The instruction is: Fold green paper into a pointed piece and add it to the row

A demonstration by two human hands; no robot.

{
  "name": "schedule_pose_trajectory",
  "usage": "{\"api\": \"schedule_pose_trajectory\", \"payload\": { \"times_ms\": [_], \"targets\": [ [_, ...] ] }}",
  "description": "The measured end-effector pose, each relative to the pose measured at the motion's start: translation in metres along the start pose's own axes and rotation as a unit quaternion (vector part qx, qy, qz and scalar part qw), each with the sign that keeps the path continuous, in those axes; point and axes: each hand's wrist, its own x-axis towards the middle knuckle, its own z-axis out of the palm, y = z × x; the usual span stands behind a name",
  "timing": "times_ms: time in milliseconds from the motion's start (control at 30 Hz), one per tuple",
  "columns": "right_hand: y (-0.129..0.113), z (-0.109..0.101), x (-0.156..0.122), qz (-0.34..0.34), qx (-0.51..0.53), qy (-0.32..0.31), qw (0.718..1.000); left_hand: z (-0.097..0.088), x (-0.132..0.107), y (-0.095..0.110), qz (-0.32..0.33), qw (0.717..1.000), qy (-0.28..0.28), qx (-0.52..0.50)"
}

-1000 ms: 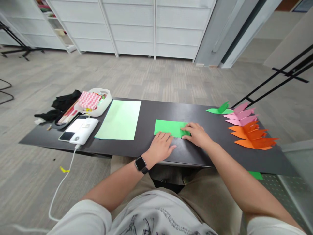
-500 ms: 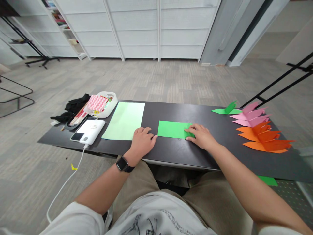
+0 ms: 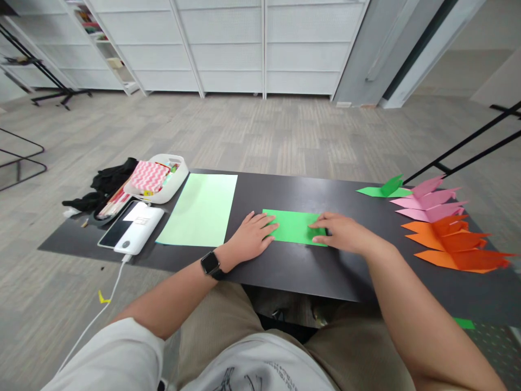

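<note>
A bright green rectangle of paper (image 3: pixel 293 227) lies flat on the dark table in front of me. My left hand (image 3: pixel 255 234), with a black watch at the wrist, rests its spread fingers over the paper's left end. At the right end, my right hand (image 3: pixel 336 231) touches the paper with curved fingers near the upper corner. Its thumb lies apart from them, near the lower corner. That hand's palm hides part of the right edge. To the left of my left hand lies a large pale green sheet (image 3: pixel 199 210).
Folded paper birds stand along the right: green (image 3: pixel 386 189), pink (image 3: pixel 427 202) and orange (image 3: pixel 456 244). At the left are a white basket (image 3: pixel 177 179), black cloth (image 3: pixel 108 179), and a white power bank (image 3: pixel 140 231) with a cable beside a phone (image 3: pixel 118 225).
My left hand has moved from beside the paper onto its left end, fingers now stretched out. The right hand stays at the right end, its wrist raised more. The view has shifted slightly.
</note>
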Motion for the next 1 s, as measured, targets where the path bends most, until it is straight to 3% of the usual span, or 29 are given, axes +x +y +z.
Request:
{"api": "schedule_pose_trajectory", "payload": {
  "times_ms": [67, 133, 233, 367, 500, 700, 833, 1000],
  "targets": [
    [0.002, -0.009, 0.010, -0.001, 0.013, -0.021, 1.000, -0.002, -0.001, 0.000, -0.005, 1.000, -0.002, -0.009],
    [0.001, -0.012, 0.022, 0.008, 0.021, 0.009, 1.000, -0.004, 0.000, 0.000, -0.004, 1.000, -0.009, -0.013],
    [-0.005, -0.003, 0.037, 0.004, 0.041, 0.050, 0.998, -0.009, 0.004, 0.001, -0.002, 1.000, -0.020, -0.009],
    [-0.006, 0.014, 0.042, 0.004, 0.062, 0.042, 0.997, -0.021, 0.015, 0.004, 0.007, 0.999, -0.041, 0.019],
    [-0.007, 0.017, 0.037, 0.014, 0.053, 0.046, 0.997, -0.031, 0.037, 0.010, 0.036, 0.996, -0.065, 0.040],
    [-0.014, 0.007, 0.033, 0.005, 0.036, 0.042, 0.998, -0.014, 0.060, 0.013, 0.144, 0.988, -0.045, -0.011],
    [-0.011, -0.001, 0.028, 0.040, 0.013, 0.063, 0.997, 0.001, 0.055, 0.009, 0.165, 0.986, -0.001, -0.018],
    [-0.005, -0.007, 0.024, 0.111, -0.017, 0.089, 0.990, 0.003, 0.049, 0.005, 0.173, 0.985, 0.005, -0.022]
  ]
}}
